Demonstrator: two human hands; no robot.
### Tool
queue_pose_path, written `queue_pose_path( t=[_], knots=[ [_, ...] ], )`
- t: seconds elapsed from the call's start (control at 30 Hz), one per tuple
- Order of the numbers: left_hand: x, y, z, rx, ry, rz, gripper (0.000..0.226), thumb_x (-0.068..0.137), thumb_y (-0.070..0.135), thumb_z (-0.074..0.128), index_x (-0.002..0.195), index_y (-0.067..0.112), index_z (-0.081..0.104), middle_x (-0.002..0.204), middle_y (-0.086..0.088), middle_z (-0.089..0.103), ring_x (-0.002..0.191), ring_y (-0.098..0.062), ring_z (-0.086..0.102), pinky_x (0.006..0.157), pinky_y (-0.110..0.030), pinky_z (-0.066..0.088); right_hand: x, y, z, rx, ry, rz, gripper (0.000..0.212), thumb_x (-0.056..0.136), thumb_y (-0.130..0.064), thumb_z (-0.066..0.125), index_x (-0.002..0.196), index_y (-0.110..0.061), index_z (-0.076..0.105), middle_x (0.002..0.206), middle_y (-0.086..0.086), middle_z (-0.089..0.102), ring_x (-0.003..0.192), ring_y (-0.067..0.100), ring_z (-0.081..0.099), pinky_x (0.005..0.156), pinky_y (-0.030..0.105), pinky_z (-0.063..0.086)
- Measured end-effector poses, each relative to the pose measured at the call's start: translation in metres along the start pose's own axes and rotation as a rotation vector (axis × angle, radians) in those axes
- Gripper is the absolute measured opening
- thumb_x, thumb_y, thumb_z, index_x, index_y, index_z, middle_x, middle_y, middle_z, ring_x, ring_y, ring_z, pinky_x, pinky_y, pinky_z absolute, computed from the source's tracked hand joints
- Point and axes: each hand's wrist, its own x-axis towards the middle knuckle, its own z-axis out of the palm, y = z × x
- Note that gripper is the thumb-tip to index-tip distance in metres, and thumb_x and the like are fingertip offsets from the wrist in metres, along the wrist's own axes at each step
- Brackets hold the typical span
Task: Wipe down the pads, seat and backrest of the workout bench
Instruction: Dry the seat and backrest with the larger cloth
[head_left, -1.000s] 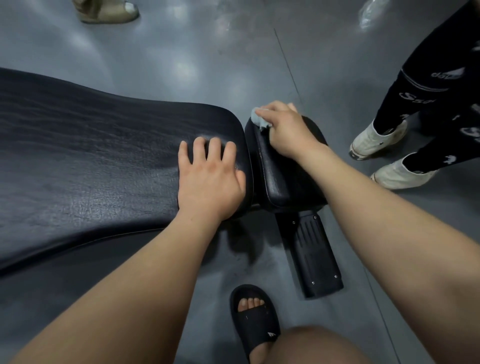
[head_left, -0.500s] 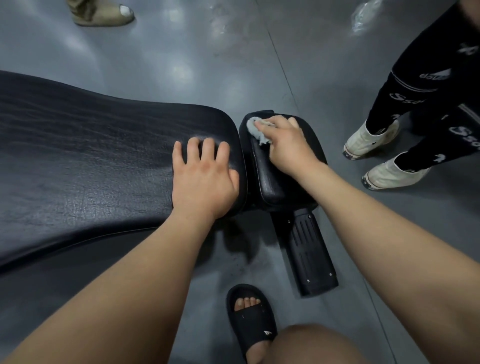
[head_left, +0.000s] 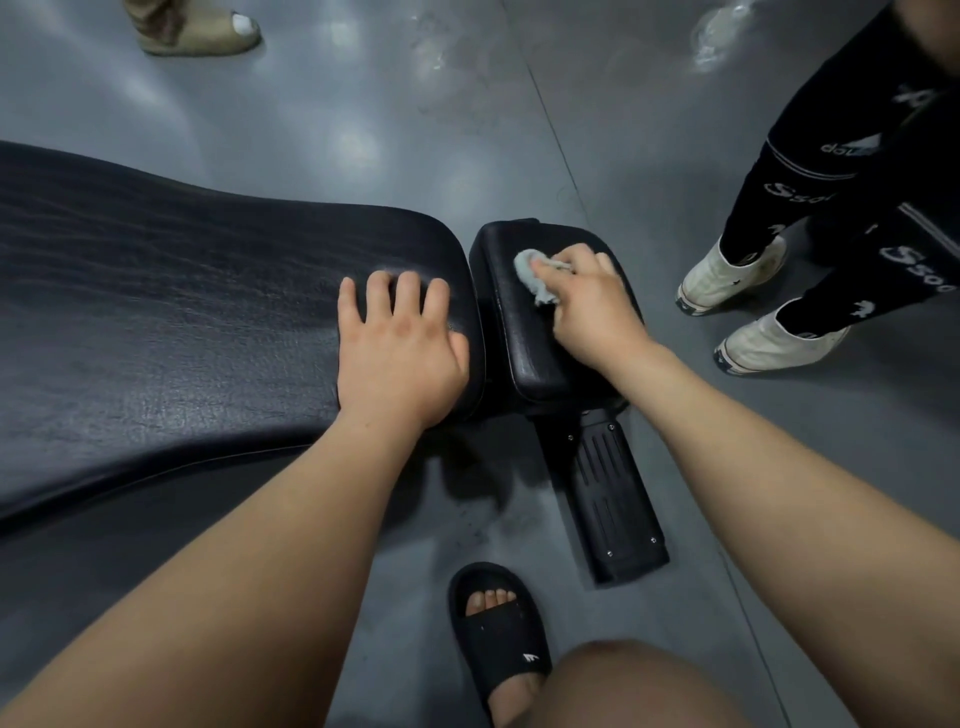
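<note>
The black bench's long padded backrest (head_left: 182, 322) stretches from the left edge to the middle. Just right of it sits the small black seat pad (head_left: 519, 343). My left hand (head_left: 397, 353) lies flat on the backrest's right end, fingers straight. My right hand (head_left: 592, 306) grips a crumpled grey cloth (head_left: 535, 275) and presses it on top of the seat pad. Part of the cloth is hidden under my fingers.
A black plastic foot of the bench frame (head_left: 608, 493) sticks out on the grey floor below the seat pad. My black slipper (head_left: 498, 639) stands near it. Another person's white shoes (head_left: 727, 275) are at the right, and a tan sandal (head_left: 202, 31) at the top left.
My right hand has drawn the cloth from the seat pad's far edge back toward me across its top. My left hand has stayed put on the backrest.
</note>
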Motion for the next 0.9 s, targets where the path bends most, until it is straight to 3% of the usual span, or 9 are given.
queue_pose_path(
  t=[0.1,0.17,0.27,0.33,0.47,0.63,0.7,0.83,0.9],
  knots=[
    [-0.001,0.001,0.0,0.002,0.007,0.002,0.047,0.09,0.036,0.035,0.129,0.015,0.049,0.132,-0.009,0.051,0.131,-0.036,0.037,0.117,-0.06,0.02,-0.001,0.042,-0.014,-0.079,-0.027,0.275,0.047,0.086,0.0,0.049,0.126,-0.018,0.065,0.121,0.011,0.051,0.11,0.037,0.043,0.096,0.044,0.042],
    [0.0,0.0,0.0,0.007,0.006,0.001,0.046,0.09,0.037,0.034,0.128,0.016,0.049,0.131,-0.009,0.052,0.129,-0.037,0.038,0.116,-0.061,0.02,-0.003,0.042,-0.016,-0.09,-0.045,0.35,0.04,0.084,0.002,0.045,0.117,-0.011,0.064,0.118,0.012,0.048,0.108,0.035,0.041,0.094,0.043,0.042],
    [0.001,0.0,0.0,0.013,0.0,0.002,0.046,0.09,0.037,0.035,0.128,0.016,0.049,0.13,-0.009,0.052,0.129,-0.037,0.038,0.116,-0.061,0.021,-0.012,0.006,-0.01,-0.039,-0.022,0.224,0.042,0.075,-0.001,0.038,0.106,-0.007,0.066,0.11,0.015,0.049,0.099,0.035,0.042,0.086,0.047,0.046],
    [0.0,0.0,0.0,0.013,0.006,0.002,0.046,0.09,0.037,0.035,0.128,0.016,0.049,0.129,-0.009,0.052,0.129,-0.037,0.038,0.116,-0.061,0.021,-0.027,-0.014,-0.004,0.021,0.007,0.067,0.054,0.072,-0.004,0.036,0.114,-0.008,0.069,0.105,0.015,0.052,0.092,0.036,0.045,0.08,0.044,0.048],
    [0.0,-0.001,0.001,0.011,0.009,0.01,0.045,0.09,0.036,0.037,0.128,0.015,0.05,0.129,-0.009,0.052,0.128,-0.037,0.039,0.115,-0.061,0.021,-0.062,-0.017,-0.008,0.015,0.023,-0.104,0.059,0.077,0.009,0.054,0.132,-0.01,0.064,0.106,0.013,0.055,0.088,0.033,0.048,0.079,0.035,0.041],
    [0.0,-0.001,0.0,0.007,0.008,0.009,0.045,0.09,0.037,0.036,0.128,0.015,0.05,0.13,-0.009,0.052,0.128,-0.037,0.038,0.115,-0.061,0.021,-0.067,0.035,-0.009,0.05,0.108,0.021,0.056,0.082,0.01,0.061,0.128,-0.02,0.07,0.099,0.01,0.055,0.087,0.036,0.049,0.077,0.043,0.048],
    [0.001,-0.001,0.001,0.005,0.006,0.01,0.045,0.09,0.037,0.036,0.128,0.015,0.049,0.13,-0.009,0.052,0.128,-0.037,0.038,0.115,-0.061,0.021,-0.048,0.04,-0.01,0.04,0.078,0.092,0.051,0.089,0.004,0.057,0.13,-0.025,0.069,0.1,0.007,0.052,0.093,0.035,0.046,0.084,0.045,0.046],
    [0.001,-0.002,0.001,0.005,0.012,0.009,0.045,0.09,0.037,0.036,0.127,0.015,0.05,0.129,-0.009,0.052,0.128,-0.037,0.038,0.116,-0.061,0.021,-0.002,0.049,-0.013,0.053,0.022,0.271,0.039,0.1,-0.014,0.049,0.131,-0.032,0.065,0.106,-0.002,0.045,0.102,0.024,0.037,0.095,0.029,0.036],
    [0.001,-0.002,0.002,0.003,0.012,0.009,0.045,0.089,0.037,0.035,0.126,0.015,0.05,0.128,-0.009,0.052,0.127,-0.037,0.038,0.115,-0.061,0.021,0.004,0.051,-0.011,0.066,0.008,0.305,0.036,0.101,-0.017,0.048,0.131,-0.031,0.064,0.112,-0.001,0.045,0.101,0.018,0.033,0.098,0.027,0.035]
  ],
)
